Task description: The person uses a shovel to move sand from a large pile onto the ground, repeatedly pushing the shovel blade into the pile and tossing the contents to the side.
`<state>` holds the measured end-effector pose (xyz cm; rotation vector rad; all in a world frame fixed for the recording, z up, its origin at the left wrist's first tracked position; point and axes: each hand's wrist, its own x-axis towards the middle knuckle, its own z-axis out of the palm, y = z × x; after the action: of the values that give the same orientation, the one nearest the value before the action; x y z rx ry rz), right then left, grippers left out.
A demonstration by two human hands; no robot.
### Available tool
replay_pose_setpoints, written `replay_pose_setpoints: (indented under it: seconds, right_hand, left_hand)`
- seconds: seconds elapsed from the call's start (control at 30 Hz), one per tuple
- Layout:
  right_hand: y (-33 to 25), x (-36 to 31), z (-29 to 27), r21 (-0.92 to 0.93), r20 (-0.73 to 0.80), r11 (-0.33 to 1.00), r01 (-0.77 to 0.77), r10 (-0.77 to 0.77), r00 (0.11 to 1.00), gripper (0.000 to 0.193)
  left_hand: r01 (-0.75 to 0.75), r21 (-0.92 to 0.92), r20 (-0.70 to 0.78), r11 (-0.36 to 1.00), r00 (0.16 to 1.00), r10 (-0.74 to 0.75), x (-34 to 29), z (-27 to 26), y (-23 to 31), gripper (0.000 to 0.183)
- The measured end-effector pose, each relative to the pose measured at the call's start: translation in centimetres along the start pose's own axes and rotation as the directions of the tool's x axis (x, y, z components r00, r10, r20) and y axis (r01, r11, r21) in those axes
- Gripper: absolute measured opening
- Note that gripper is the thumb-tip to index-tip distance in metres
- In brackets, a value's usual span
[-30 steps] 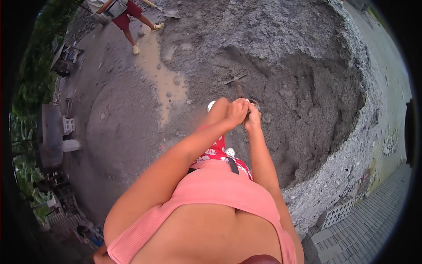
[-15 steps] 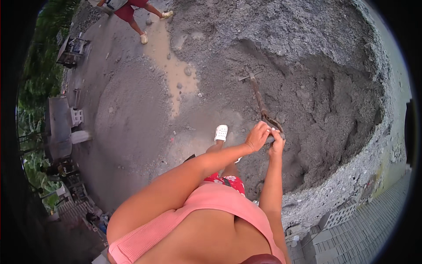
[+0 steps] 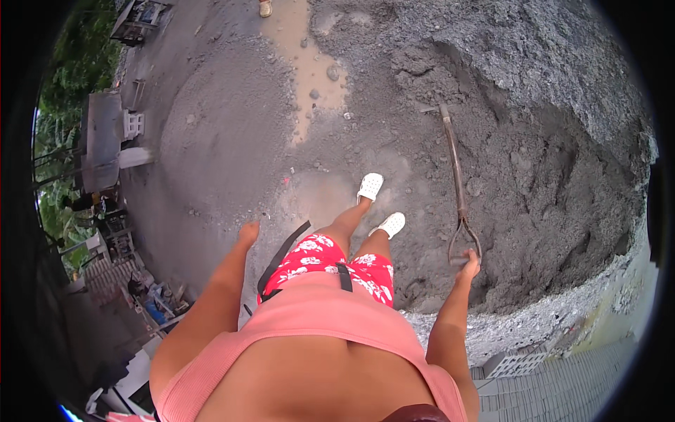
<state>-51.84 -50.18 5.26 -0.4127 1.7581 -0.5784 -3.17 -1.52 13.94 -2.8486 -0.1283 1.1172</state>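
Observation:
My right hand [image 3: 469,265] grips the looped handle of a long shovel [image 3: 455,179] whose shaft runs away from me to a blade end set in the dark grey gravel and sand pile [image 3: 548,141]. Hanging free at my left side, my left hand [image 3: 247,232] holds nothing; its fingers look loosely together. Below me I see my red flowered shorts and my white clogs [image 3: 380,204] standing on damp grey ground at the foot of the pile.
A muddy brown puddle [image 3: 309,63] lies ahead. Another person's foot [image 3: 265,8] shows at the top edge. Sheds, a concrete block and clutter [image 3: 112,141] line the left side. Stacked grey blocks [image 3: 534,380] border the pile at lower right.
Both hands were together on the shovel handle before. My left hand has let go and dropped to my side, and the shovel now stands out to my right with only my right hand on it.

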Motion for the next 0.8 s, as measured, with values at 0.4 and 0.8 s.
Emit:
replay_pose_setpoints:
  seconds: [0.4,0.8]
  right_hand:
    - [0.3,-0.2,2.0,0.071,0.041,0.986,-0.151,0.148,0.988,0.016]
    - [-2.7,-6.1,3.0,0.031,0.132,0.986,0.165,-0.168,0.977,0.019]
  left_hand:
    - [-0.366,-0.262,0.062,0.893,0.917,0.394,-5.0,4.4,6.4,0.044]
    - [-0.351,-0.466,-0.083,0.813,0.931,0.354,-6.4,3.2,5.4,0.047]
